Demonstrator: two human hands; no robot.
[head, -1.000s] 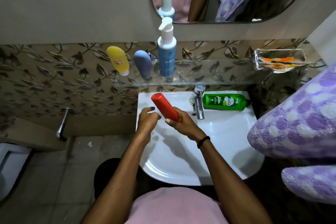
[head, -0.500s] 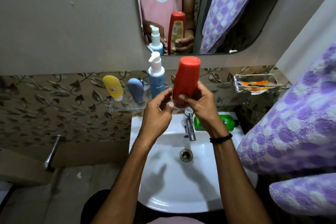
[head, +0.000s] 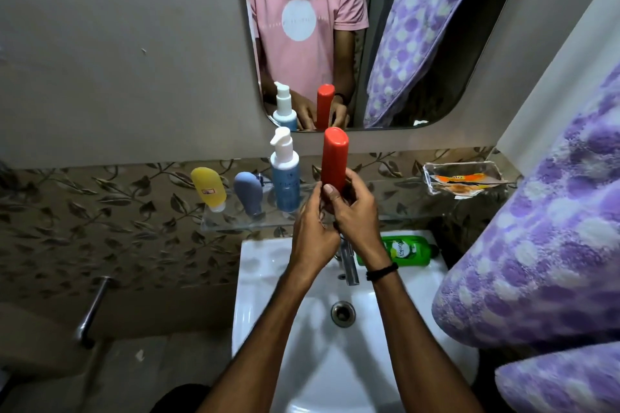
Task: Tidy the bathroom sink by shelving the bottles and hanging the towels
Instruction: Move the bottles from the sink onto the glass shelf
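Note:
A red bottle (head: 334,157) stands upright over the glass shelf (head: 231,226), just right of the blue pump bottle (head: 285,178). My left hand (head: 312,231) and my right hand (head: 357,221) both wrap around its lower end, which they hide. A yellow bottle (head: 208,189) and a grey-blue bottle (head: 249,193) stand cap-down further left on the shelf. A green bottle (head: 402,250) lies on its side on the sink's (head: 265,278) back rim, right of the tap (head: 349,265). A purple dotted towel (head: 536,261) bulges in from the right.
A mirror (head: 419,43) above the shelf reflects the bottles, a pink shirt and a hanging purple towel. A clear soap dish (head: 464,178) sticks out from the wall at the right. A metal pipe (head: 92,308) juts from the tiled wall at the lower left.
Both hands have lifted the red bottle from over the sink, turned it upright and moved it back to the shelf beside the pump bottle. The view has tilted up.

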